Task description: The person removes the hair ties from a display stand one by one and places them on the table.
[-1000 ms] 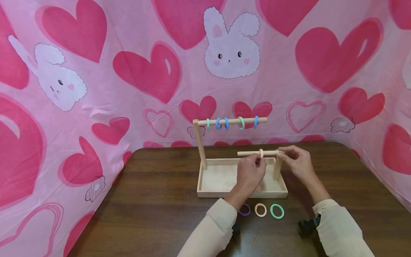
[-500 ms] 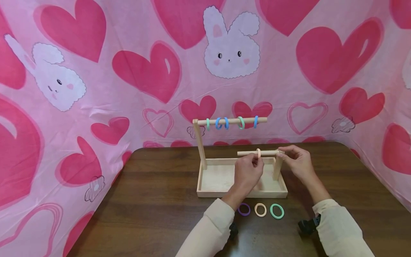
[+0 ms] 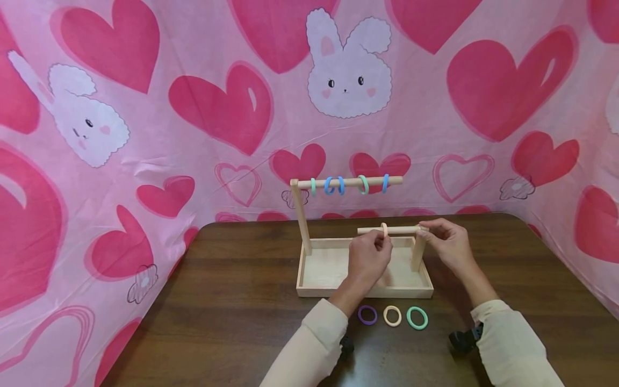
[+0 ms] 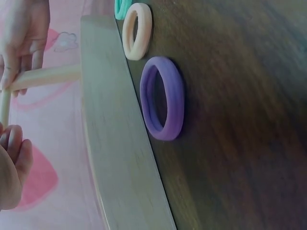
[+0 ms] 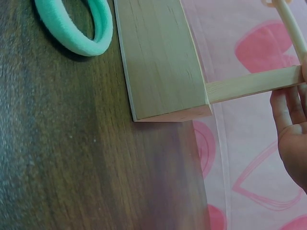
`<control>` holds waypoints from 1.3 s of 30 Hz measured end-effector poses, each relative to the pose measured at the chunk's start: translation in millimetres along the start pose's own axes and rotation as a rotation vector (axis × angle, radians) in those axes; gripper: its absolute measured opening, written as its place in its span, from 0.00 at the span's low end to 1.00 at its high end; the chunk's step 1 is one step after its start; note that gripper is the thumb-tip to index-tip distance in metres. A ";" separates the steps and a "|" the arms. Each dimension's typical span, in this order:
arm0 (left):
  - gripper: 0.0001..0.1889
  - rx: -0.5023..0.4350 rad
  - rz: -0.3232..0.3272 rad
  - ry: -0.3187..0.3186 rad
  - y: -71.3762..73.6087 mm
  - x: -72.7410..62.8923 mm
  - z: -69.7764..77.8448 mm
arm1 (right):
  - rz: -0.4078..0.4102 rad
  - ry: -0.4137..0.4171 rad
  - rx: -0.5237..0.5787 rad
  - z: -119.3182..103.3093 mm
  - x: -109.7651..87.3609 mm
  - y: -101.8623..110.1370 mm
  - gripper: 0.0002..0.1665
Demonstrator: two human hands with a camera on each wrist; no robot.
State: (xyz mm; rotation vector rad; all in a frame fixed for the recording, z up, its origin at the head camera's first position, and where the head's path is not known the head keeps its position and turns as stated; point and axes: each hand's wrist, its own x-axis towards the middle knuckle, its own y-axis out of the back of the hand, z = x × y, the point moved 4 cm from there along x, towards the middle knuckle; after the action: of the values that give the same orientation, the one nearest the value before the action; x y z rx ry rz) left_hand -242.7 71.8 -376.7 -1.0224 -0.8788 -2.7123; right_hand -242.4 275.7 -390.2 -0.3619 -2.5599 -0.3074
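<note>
A wooden stand with a shallow tray [image 3: 338, 293] carries a tall rod [image 3: 350, 183] and a lower rod [image 3: 403, 230]. Around the lower rod sits a cream hair tie [image 3: 384, 229], pinched by my left hand [image 3: 369, 258] between thumb and fingers. My right hand [image 3: 450, 244] grips the top of the short post [image 3: 418, 255] where the lower rod joins it. In the right wrist view, the fingers [image 5: 283, 110] lie against that post. Several blue and green hair ties hang on the tall rod.
On the table in front of the tray lie a purple hair tie [image 3: 367, 315], another cream hair tie [image 3: 392, 316] and a green hair tie [image 3: 417, 318]. A pink cloth [image 3: 208, 48] with hearts and rabbits hangs behind the dark wooden table [image 3: 232, 301].
My left hand has slid the cream hair tie leftward along the lower rod, toward its free end. My right hand has stayed on the post.
</note>
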 end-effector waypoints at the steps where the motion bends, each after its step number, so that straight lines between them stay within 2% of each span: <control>1: 0.05 0.002 0.001 -0.006 0.6 0.3 -0.1 | 0.002 -0.002 -0.004 -0.1 0.1 0.1 0.10; 9: 0.06 -0.028 -0.007 -0.007 4.5 -0.8 -4.0 | -0.003 -0.024 -0.007 -0.5 -0.9 0.0 0.11; 20: 0.08 -0.065 -0.028 0.070 10.4 -1.9 -13.5 | -0.006 -0.022 0.001 1.5 -0.2 0.5 0.13; 31: 0.07 -0.107 -0.007 0.042 21.1 -2.2 -17.5 | 0.000 -0.026 -0.031 2.5 0.7 0.9 0.10; 39: 0.06 -0.152 -0.016 0.082 26.2 -2.5 -20.0 | -0.004 -0.014 0.006 2.2 0.0 0.7 0.12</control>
State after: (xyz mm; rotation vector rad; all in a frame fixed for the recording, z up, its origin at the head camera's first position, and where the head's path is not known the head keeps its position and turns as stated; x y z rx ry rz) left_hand -244.5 38.8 -377.8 -0.9252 -0.6788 -2.8486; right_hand -243.2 277.0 -391.9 -0.3576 -2.5755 -0.2998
